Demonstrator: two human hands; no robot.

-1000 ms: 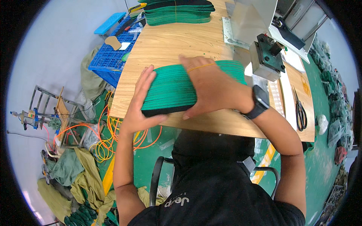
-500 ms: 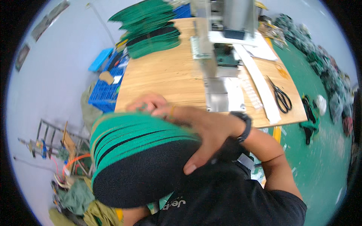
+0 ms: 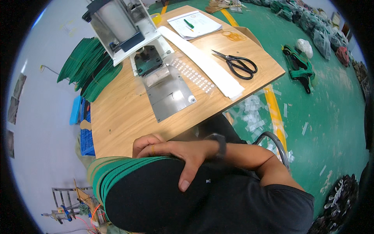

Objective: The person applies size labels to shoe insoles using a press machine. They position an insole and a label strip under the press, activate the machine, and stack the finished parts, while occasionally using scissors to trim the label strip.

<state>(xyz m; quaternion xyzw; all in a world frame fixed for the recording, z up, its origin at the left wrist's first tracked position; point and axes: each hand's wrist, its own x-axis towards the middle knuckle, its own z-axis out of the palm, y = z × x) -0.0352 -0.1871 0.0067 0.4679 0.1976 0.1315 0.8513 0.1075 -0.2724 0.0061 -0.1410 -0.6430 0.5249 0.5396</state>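
Note:
A thick stack of insoles [image 3: 148, 195], black on the facing side with green edges, is held against my front below the table edge. My right hand [image 3: 191, 154], a dark watch on its wrist, lies over the upper edge of the stack, its thumb pressed on the black face and its fingers bent over the far side. Beside those fingertips show the curled fingers of my left hand [image 3: 145, 142]; the rest of that hand is hidden behind the stack. A small pale mark [image 3: 208, 181] sits on the black surface right of my thumb.
On the wooden table [image 3: 117, 132] stand a press [image 3: 148, 62] with a metal plate [image 3: 170, 98] and more green insoles [image 3: 91, 70]. Round stickers [image 3: 194, 78], a long white strip [image 3: 202, 64], black scissors [image 3: 239, 65] and a notebook [image 3: 194, 24] lie right. A chair arm [image 3: 276, 146] is near my elbow.
My view has swung to the right, so the press and table appear further left and tilted. Both hands still hold the insole stack, which now sits lower in view.

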